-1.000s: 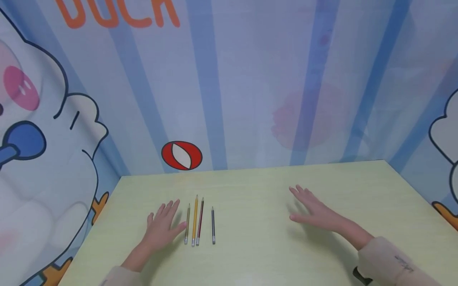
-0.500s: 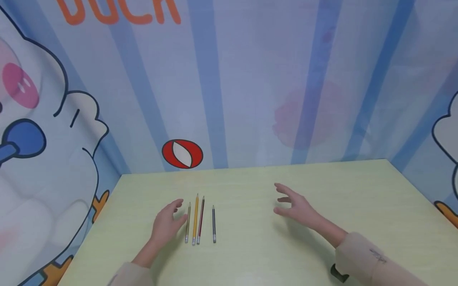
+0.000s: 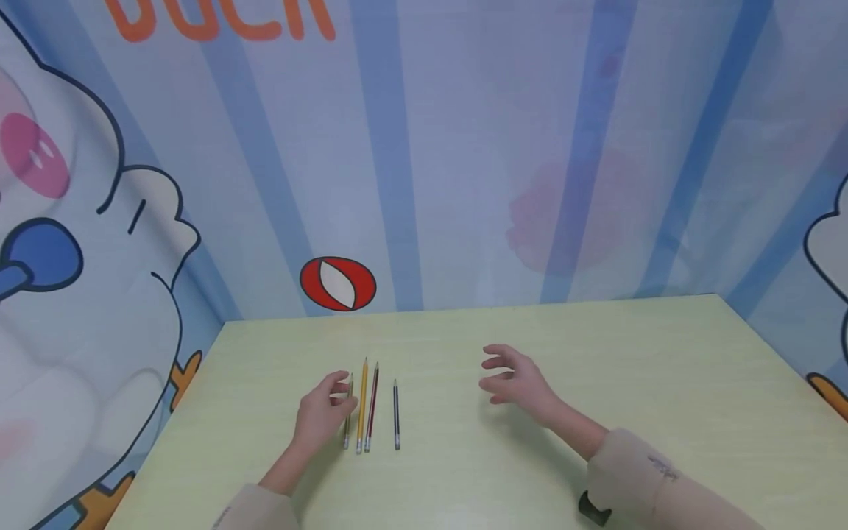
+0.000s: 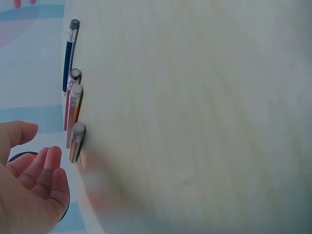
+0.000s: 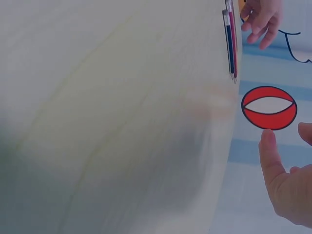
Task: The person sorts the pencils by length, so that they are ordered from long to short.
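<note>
Pencils (image 3: 361,412), four, lying side by side on the pale tabletop (image 3: 437,478), eraser ends toward the person, points away. Left hand (image 3: 318,416) at the left end of the row: fingers bent, thumb held apart, a medium gap between them. Olive pencil (image 3: 347,427) at its fingertips, partly covered in the head view; cannot tell whether they touch. Yellow pencil (image 3: 361,427) just right of the left thumb, dark red pencil (image 3: 372,416) close beside that, navy pencil (image 3: 396,419) a little apart, between the hands but nearer the left. Right hand (image 3: 520,379) above the tabletop, well right of the pencils: fingers loosely bent, spread fairly wide. Beige sleeve (image 3: 656,478) on that arm, dark band (image 3: 594,508) beneath its cuff. Beyond both hands, blue-striped backdrop (image 3: 464,147); red-and-white oval (image 3: 338,283) printed on it, past the left hand.
</note>
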The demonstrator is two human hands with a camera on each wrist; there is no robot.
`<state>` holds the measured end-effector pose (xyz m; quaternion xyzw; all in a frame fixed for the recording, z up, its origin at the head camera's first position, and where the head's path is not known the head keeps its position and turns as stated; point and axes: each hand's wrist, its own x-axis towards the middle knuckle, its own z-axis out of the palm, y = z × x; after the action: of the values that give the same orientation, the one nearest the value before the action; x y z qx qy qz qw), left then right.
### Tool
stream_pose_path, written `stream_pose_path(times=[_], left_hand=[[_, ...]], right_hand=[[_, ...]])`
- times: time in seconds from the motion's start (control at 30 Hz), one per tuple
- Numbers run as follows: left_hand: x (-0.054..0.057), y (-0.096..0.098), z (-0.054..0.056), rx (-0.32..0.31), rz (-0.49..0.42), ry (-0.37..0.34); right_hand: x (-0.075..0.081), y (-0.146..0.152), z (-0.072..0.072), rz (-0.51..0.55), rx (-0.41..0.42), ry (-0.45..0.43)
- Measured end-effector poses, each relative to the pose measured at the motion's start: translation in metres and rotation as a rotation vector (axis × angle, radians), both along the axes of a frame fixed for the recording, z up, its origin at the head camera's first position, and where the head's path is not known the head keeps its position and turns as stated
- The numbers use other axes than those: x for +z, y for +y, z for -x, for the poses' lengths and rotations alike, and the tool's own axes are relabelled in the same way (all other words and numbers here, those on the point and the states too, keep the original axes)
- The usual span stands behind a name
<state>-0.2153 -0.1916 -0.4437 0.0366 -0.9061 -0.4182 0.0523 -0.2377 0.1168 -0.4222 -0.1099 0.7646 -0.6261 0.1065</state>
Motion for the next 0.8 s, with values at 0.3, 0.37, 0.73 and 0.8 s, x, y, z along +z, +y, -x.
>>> stream_pose_path(times=[0.3,0.37,0.73,0.8], left_hand=[[-0.006,0.002,0.002,0.016,0.037,-0.037],[-0.006,0.003,0.003,0.015,0.048,-0.04],[-0.004,0.005,0.005,0.004,0.156,-0.044],[-0.002,0.006,0.005,0.005,0.176,-0.044]], right_hand=[[-0.004,-0.027,0.0,0.01,-0.011,-0.023],[-0.004,-0.034,0.0,0.007,-0.006,-0.013],[-0.005,-0.072,0.003,-0.092,0.03,0.063],[-0.006,-0.079,0.004,-0.123,0.043,0.081]])
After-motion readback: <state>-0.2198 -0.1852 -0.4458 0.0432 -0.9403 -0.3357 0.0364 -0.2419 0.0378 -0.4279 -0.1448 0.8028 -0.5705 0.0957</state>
